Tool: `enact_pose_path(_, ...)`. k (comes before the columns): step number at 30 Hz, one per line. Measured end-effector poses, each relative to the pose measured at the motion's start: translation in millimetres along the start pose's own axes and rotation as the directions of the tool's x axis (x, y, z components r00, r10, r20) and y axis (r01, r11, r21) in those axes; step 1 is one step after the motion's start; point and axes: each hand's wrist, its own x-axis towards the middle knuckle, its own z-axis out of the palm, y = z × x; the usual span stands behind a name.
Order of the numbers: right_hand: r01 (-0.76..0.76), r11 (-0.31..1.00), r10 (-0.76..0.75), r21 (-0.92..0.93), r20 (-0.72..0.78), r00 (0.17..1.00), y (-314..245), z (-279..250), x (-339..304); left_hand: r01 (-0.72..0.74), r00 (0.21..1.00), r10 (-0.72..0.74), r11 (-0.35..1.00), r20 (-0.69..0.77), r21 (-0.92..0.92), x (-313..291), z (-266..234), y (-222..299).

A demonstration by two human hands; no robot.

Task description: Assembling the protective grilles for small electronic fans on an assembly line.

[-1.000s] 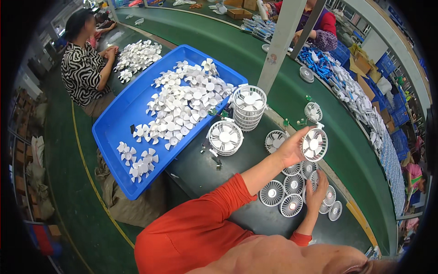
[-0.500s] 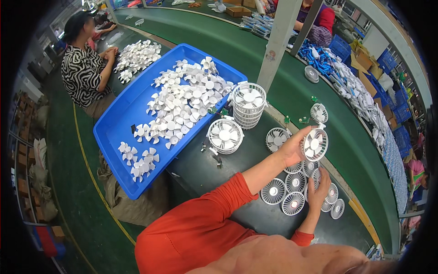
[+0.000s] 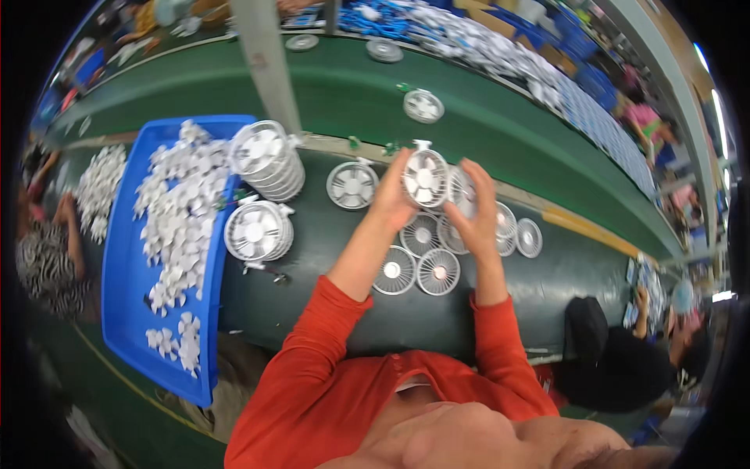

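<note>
My left hand (image 3: pixel 392 194) grips a round white fan housing (image 3: pixel 426 178) with its blades visible, raised over the table. Close to its right side, my right hand (image 3: pixel 480 209) is curved with thumb and fingers around the edge of a white round grille (image 3: pixel 462 191), partly hidden behind the fan housing. Below both hands, several white grilles (image 3: pixel 438 272) lie flat on the dark table. Another bladed fan housing (image 3: pixel 352 185) rests left of my left hand.
Stacked fan housings (image 3: pixel 269 168) and a shorter stack (image 3: pixel 258 231) stand beside a blue tray (image 3: pixel 119 258) of white fan blades (image 3: pixel 173 211). A metal post (image 3: pixel 268 66) rises behind, near the green conveyor (image 3: pixel 336 86). Other people sit at left and right.
The view has swung to the right. My right hand has risen from the grilles on the table to beside the fan housing, with a grille now between its fingers.
</note>
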Motion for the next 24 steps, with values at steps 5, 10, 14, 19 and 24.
enact_pose_path(5, 0.138, 0.983, -0.131, -0.121, 0.062, 0.989, -8.6, 7.8, 9.9, 0.046, 0.999, -0.046, 0.999, 0.015, -0.018, -2.6, 5.6, -25.1)
enact_pose_path(10, 0.211, 0.968, -0.207, -0.133, 0.047, 0.977, 0.6, 20.4, -5.3, -0.028, 0.988, 0.034, 0.999, -0.15, 0.044, -12.5, 9.6, -39.9)
enact_pose_path(14, 0.093, 0.993, -0.093, 0.066, -0.003, 0.996, 14.5, 31.1, -16.1, -0.311, 0.935, 0.35, 0.888, -0.062, 0.338, -19.8, 11.7, -57.7)
enact_pose_path(19, -0.291, 0.661, 0.18, 0.691, 0.231, 0.956, 17.6, 44.4, -19.1, -0.584, 0.657, 0.649, 0.114, 0.385, 0.804, -23.1, 0.6, -67.1)
enact_pose_path(24, -0.349, 0.458, 0.282, 0.818, 0.239, 0.929, 19.2, 47.1, -17.4, -0.605, 0.563, 0.591, -0.181, 0.577, 0.775, -16.9, -3.2, -65.4)
